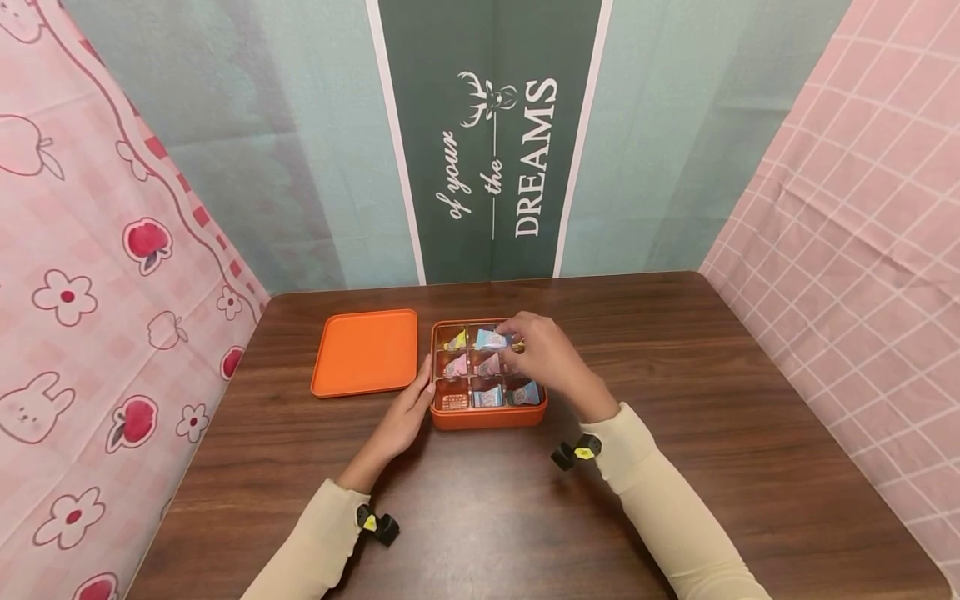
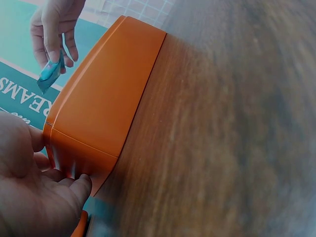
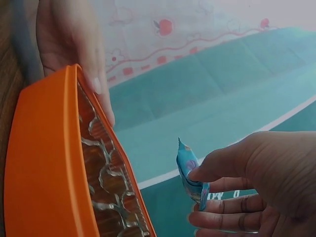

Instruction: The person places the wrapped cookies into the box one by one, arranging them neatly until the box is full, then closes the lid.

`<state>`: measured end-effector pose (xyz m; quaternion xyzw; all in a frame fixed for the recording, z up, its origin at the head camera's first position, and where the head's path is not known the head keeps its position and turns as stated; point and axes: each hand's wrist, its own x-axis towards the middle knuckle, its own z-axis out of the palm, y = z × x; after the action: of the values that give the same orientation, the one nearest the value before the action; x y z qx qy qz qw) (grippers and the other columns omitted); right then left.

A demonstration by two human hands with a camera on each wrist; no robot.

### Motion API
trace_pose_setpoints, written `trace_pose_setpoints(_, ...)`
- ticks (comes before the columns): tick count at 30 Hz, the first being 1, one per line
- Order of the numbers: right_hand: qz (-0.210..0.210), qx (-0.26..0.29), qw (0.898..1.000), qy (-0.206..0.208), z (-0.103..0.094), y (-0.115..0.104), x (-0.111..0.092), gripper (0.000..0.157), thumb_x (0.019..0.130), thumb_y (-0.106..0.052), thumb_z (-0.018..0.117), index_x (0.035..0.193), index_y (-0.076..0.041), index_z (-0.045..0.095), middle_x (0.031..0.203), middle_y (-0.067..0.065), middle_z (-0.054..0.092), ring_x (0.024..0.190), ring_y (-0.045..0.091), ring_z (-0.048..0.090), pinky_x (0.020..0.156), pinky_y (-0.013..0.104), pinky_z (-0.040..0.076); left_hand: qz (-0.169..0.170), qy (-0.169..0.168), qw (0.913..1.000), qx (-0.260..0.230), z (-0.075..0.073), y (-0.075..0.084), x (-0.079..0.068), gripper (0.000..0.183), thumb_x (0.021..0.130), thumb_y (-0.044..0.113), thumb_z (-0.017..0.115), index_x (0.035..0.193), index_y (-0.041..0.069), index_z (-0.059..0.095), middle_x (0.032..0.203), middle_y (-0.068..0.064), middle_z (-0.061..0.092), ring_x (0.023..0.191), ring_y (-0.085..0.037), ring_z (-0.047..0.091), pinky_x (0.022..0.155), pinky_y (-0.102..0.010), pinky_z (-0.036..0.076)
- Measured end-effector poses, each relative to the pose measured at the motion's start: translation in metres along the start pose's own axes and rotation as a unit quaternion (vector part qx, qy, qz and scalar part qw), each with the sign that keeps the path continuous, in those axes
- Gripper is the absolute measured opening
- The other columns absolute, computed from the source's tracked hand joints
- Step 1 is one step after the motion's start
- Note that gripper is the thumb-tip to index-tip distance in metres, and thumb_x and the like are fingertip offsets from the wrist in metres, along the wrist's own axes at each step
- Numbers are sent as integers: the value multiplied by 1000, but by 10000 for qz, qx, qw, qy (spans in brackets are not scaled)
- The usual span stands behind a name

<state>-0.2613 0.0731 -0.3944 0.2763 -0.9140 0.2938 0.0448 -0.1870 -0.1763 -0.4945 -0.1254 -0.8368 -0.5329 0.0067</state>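
Note:
My right hand [image 1: 551, 354] pinches a blue wrapped candy [image 3: 190, 170] between thumb and fingers, above the back middle part of an orange box [image 1: 487, 418]. Clear dividers split the box into several compartments. A yellow candy [image 1: 456, 341] lies at back left, pink candies [image 1: 456, 366] in the middle row, and blue candies [image 1: 525, 393] at front middle and front right. The front left compartment [image 1: 453, 402] shows its bare patterned bottom. Against the box's left side rests my left hand [image 2: 44, 182], its fingers touching the wall. My right hand partly hides the compartments at the right.
An orange lid [image 1: 365, 352] lies flat on the brown wooden table [image 1: 480, 517], left of the box. Behind the table hangs a green cloth [image 1: 495, 250] with printed words. Pink patterned cloths [image 1: 112, 333] hang on both sides.

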Motion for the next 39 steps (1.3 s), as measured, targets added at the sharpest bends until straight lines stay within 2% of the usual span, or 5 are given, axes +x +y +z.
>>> trace_pose_setpoints(5,-297,-31,9995,28,5,-5,-2,27,79,-13,71,106,-10,70,99,2,64,80,20,63,62,29,50,50,8,10000,17,0,0,0,54,104,16,35,151,5,12,156,-13,10,143,-28,11,113,-46,12)
trace_pose_setpoints(13,-383,-196,9990,-109,13,-14,-3,27,78,-15,74,105,-13,70,95,-1,63,71,12,56,59,26,48,113,-3,9999,9,0,0,0,54,104,17,35,150,3,12,156,-12,10,143,-28,11,114,-45,12)
trace_pose_setpoints(22,-618,-299,9975,-164,21,-21,-3,28,77,-17,74,104,-10,71,96,2,66,76,15,60,67,28,52,46,-8,10000,16,0,0,0,54,104,18,34,151,4,12,157,-7,9,143,-27,10,114,-44,11)
trace_pose_setpoints(29,-724,-385,9962,-276,29,-25,-5,28,78,-21,74,104,-11,72,99,2,66,77,13,61,71,28,54,91,-3,10000,-18,0,-1,0,53,104,19,34,151,5,12,157,-11,9,143,-28,10,114,-45,11)
trace_pose_setpoints(39,-930,-659,9925,-431,41,-31,-6,29,78,-23,74,105,-13,71,94,-2,64,70,7,55,63,22,50,111,-10,9999,-79,-1,-3,0,53,104,22,34,151,6,13,157,-11,9,143,-28,10,114,-45,11)
